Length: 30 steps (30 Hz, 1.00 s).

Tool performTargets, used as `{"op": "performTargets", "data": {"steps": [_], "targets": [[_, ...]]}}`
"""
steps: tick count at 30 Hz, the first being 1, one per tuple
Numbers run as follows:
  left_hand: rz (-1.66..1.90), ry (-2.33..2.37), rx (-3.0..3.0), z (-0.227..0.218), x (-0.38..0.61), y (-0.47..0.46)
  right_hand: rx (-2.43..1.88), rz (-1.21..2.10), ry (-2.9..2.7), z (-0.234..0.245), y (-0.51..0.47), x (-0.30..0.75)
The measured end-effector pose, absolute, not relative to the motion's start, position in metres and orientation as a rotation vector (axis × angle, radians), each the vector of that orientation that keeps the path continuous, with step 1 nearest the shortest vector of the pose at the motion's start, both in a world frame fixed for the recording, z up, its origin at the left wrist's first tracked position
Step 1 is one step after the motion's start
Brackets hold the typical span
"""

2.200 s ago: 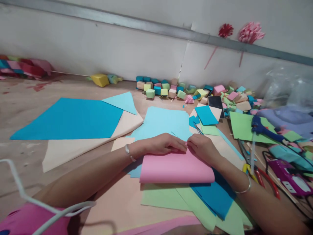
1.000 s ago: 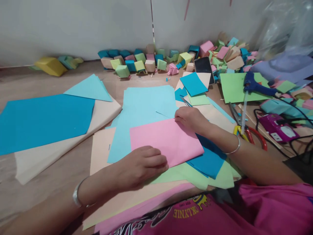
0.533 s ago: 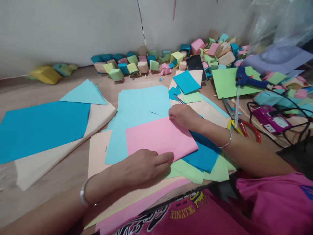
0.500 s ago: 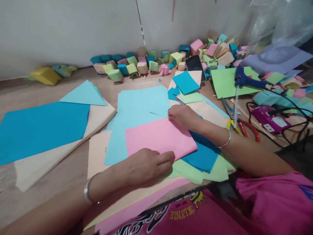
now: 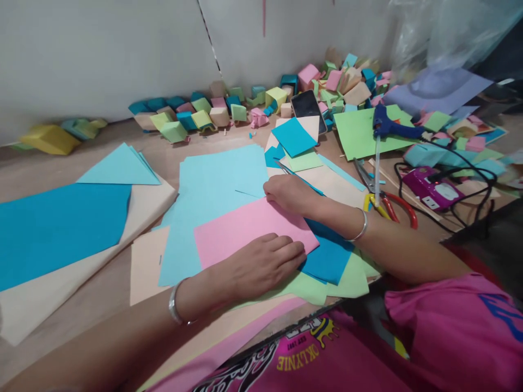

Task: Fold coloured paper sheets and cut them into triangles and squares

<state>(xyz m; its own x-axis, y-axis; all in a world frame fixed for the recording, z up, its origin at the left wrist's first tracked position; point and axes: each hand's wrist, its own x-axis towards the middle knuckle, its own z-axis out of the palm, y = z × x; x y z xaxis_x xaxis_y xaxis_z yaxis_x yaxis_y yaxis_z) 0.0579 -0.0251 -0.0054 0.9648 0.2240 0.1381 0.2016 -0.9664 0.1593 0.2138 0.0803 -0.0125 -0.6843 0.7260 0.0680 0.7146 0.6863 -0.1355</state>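
Observation:
A folded pink paper sheet [image 5: 241, 231] lies over a stack of light blue paper [image 5: 220, 174]. My left hand [image 5: 265, 264] rests palm down on the sheet's near edge, its fingers stretched out toward the right corner. At the far edge, my right hand [image 5: 286, 193] has its fingers closed on the pink paper, the fingertips partly hidden. Metal blades [image 5: 284, 166] show just beyond that hand; their handles cannot be seen. Under the pink sheet's right side are dark blue paper [image 5: 333, 250] and light green paper [image 5: 353, 277].
Several small paper boxes [image 5: 174, 132] line the wall. At the right are a blue glue gun [image 5: 392, 126], pliers-like tool with red and yellow handles [image 5: 392, 207], and a purple socket box [image 5: 433, 189] with black cords. A phone [image 5: 308, 106] lies behind. Large blue paper [image 5: 61, 223] is at left.
My left hand has slid right along the near edge of the pink paper, and its fingers have flattened. My right hand stays at the far edge. The whole view has shifted slightly.

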Motion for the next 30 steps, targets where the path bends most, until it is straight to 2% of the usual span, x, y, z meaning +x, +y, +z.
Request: {"op": "performTargets", "data": {"steps": [11, 15, 23, 30], "targets": [[0.053, 0.437, 2.925, 0.009, 0.074, -0.022, -1.215, 0.038, -2.754, -0.010, 0.071, 0.213], [0.112, 0.486, 2.906, 0.004, 0.074, -0.028, -1.259, -0.052, -2.750, -0.014, 0.064, 0.208], [0.328, 0.724, 2.879, -0.002, 0.054, -0.064, -1.198, -0.204, -2.694, -0.028, 0.056, 0.209], [0.166, 0.993, 2.920, 0.004, 0.005, -0.116, -1.084, -0.354, -2.711, -0.036, 0.058, 0.217]]}}
